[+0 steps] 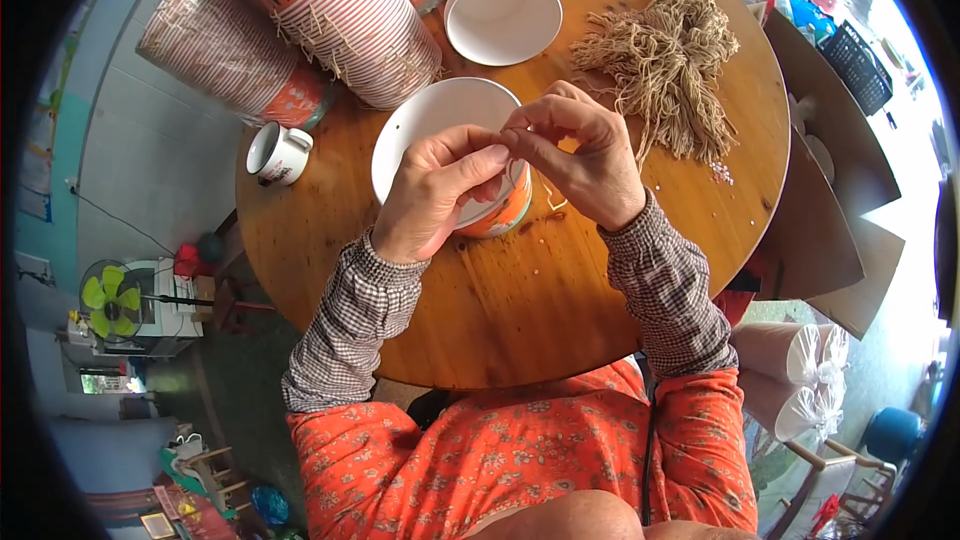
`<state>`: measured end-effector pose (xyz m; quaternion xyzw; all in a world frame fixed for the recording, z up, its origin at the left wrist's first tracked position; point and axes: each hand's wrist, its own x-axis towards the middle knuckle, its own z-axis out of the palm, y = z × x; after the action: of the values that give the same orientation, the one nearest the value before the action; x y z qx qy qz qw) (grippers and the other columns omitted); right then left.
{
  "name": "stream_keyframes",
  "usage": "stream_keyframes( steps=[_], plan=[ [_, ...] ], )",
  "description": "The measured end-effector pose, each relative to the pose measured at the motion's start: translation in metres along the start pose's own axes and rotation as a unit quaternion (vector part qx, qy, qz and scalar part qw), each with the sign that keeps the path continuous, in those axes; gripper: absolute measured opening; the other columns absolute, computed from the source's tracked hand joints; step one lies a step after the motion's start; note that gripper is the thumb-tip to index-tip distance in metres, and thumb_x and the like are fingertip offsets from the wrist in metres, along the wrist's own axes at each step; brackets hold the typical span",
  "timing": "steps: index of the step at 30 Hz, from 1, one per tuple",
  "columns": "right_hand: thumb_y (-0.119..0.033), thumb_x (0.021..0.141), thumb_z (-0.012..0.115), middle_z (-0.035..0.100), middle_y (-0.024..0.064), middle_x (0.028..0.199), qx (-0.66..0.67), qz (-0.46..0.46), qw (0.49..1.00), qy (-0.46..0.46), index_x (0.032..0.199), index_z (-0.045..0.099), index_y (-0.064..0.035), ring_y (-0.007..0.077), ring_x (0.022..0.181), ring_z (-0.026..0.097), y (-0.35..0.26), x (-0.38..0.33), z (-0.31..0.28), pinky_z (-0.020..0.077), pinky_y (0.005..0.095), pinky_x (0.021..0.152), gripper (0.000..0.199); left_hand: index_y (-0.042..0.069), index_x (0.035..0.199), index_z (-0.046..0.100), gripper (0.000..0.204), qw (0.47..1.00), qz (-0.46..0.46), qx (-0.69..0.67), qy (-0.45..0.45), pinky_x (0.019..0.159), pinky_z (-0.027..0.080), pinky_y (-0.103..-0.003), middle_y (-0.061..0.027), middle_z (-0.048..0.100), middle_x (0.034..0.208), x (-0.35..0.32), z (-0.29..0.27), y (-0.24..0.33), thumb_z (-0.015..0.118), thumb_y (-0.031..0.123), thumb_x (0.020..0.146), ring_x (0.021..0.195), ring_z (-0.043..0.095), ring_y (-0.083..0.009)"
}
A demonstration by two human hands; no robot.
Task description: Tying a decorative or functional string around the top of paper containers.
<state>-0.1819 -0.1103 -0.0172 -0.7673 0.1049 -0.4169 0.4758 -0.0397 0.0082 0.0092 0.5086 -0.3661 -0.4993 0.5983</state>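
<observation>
An orange and white paper bucket (440,120) stands open on the round wooden table (520,300) in front of me. My left hand (435,190) grips its near rim, thumb and fingers pinched together. My right hand (580,155) meets it at the rim, its fingertips pinched on a thin tan string whose loop (553,202) hangs down beside the bucket. Both hands touch each other over the bucket's right edge.
A pile of tan strings (665,65) lies at the table's far right. Stacks of nested orange paper buckets (340,10) lie on their sides at the far left, with another open bucket (502,12) behind. A white mug (278,153) sits at the left edge.
</observation>
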Motion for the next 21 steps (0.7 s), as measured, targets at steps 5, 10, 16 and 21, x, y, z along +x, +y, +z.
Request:
stream_keyframes(
  steps=[5,10,16,21],
  plan=[
    [-0.015,0.09,0.067,0.068,0.0032,0.088,0.226,0.151,0.962,0.014,0.1,0.066,0.0029,0.0067,0.081,0.061,0.008,-0.007,0.009,0.0505,0.0229,0.071,0.021,0.0,0.098,0.064,0.014,0.999,0.017,0.006,0.032,0.065,0.045,-0.019,0.0005,0.062,0.082,-0.001,-0.002,-0.003,0.062,0.013,0.092,0.069,0.054,-0.004],
    [-0.016,0.087,0.071,0.069,0.0034,0.082,0.182,0.131,0.974,0.017,0.096,0.068,0.0008,0.005,0.073,0.059,0.017,-0.013,0.017,0.0482,0.0225,0.064,0.019,0.002,0.096,0.064,0.013,0.996,0.049,0.053,0.053,0.065,0.045,-0.019,0.0016,0.061,0.081,0.002,0.0,-0.007,0.062,0.014,0.092,0.069,0.053,-0.0039],
    [-0.011,0.084,0.069,0.066,0.002,0.075,0.065,0.068,0.994,0.06,0.09,0.067,-0.0022,0.0069,0.064,0.057,0.009,-0.014,0.022,0.0456,0.023,0.058,0.011,0.002,0.092,0.062,0.011,0.991,0.071,0.053,0.095,0.063,0.045,-0.019,0.0027,0.059,0.079,0.002,0.001,-0.008,0.063,0.013,0.091,0.068,0.052,-0.0032],
    [-0.011,0.085,0.067,0.066,0.0027,0.077,0.108,0.078,0.99,0.048,0.091,0.065,-0.0014,0.0073,0.063,0.056,0.009,-0.016,0.021,0.0464,0.0235,0.059,0.011,0.002,0.091,0.061,0.007,0.974,0.142,0.15,0.098,0.06,0.046,-0.021,0.0029,0.059,0.081,0.002,0.003,-0.009,0.063,0.009,0.091,0.07,0.054,-0.0025]
  ],
)
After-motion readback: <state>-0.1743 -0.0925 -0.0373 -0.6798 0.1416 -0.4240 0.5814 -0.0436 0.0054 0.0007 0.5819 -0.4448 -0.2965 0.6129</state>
